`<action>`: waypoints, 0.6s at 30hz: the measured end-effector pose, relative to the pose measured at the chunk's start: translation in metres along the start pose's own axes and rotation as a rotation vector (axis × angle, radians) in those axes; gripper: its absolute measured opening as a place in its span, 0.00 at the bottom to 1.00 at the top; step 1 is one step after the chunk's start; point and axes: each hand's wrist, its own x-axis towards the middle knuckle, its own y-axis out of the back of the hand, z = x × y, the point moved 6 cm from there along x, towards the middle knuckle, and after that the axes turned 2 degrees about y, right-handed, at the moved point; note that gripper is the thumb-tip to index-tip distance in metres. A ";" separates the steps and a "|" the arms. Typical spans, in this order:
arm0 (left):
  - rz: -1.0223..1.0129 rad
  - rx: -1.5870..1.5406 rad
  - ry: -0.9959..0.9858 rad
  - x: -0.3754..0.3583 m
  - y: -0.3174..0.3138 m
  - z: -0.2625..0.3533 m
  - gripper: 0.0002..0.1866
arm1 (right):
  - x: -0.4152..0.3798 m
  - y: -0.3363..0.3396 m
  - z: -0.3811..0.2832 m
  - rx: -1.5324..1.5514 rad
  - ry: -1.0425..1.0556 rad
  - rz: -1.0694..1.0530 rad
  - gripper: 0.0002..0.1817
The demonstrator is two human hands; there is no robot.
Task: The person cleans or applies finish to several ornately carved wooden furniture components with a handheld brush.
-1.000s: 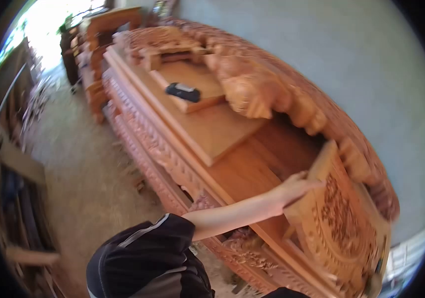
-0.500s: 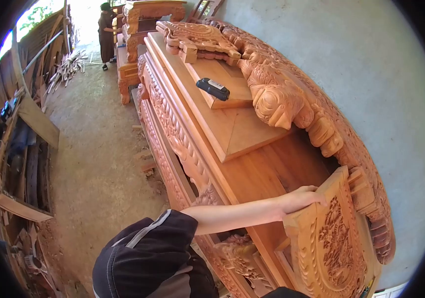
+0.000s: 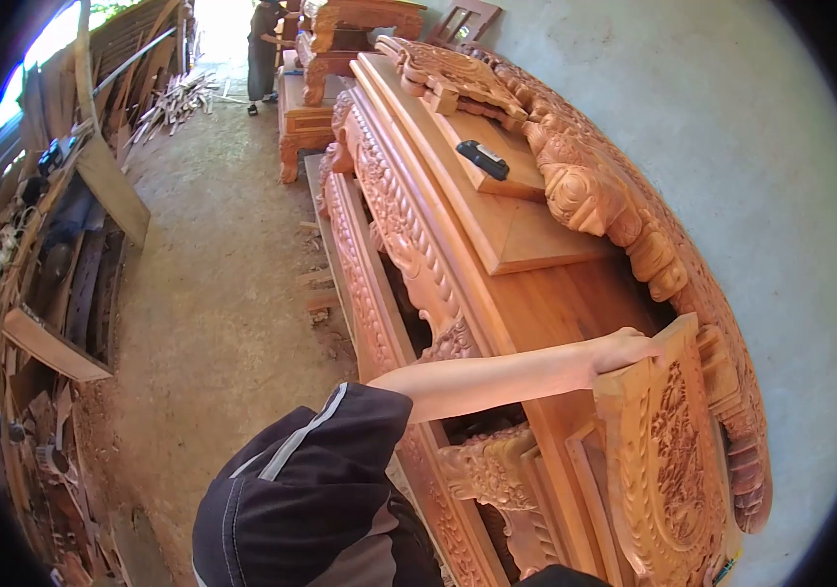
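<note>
My left hand (image 3: 624,350) is closed over the top edge of a carved wooden side panel (image 3: 678,460), its fingers bent around the rim. The panel stands upright at one end of a large carved wooden bench (image 3: 575,308), with leaf and scroll relief on its face. Beside it runs the bench's carved backrest (image 3: 634,235). My right hand is out of view. Dark cloth of my clothing shows along the bottom edge.
A dark handheld object (image 3: 483,159) lies on a raised wooden block on the bench. More carved furniture (image 3: 340,59) is stacked behind, near a person (image 3: 264,49). Scrap wood (image 3: 174,103) and planks line the left side. A grey wall (image 3: 731,127) rises on the right.
My view has shifted, so the bench, scrap wood and person appear further right or higher. My left hand stays on the panel's top edge, fingers now curled more tightly.
</note>
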 end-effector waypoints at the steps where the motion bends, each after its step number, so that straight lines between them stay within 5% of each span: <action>1: 0.008 0.001 -0.038 -0.003 -0.001 0.003 0.15 | -0.002 -0.003 -0.001 0.012 0.010 -0.001 0.17; 6: 0.020 0.031 -0.189 -0.057 -0.001 0.027 0.15 | -0.024 -0.017 -0.003 0.076 0.033 0.003 0.17; 18: 0.104 0.100 -0.380 -0.246 0.084 0.038 0.37 | -0.092 -0.077 -0.089 0.189 0.122 0.002 0.17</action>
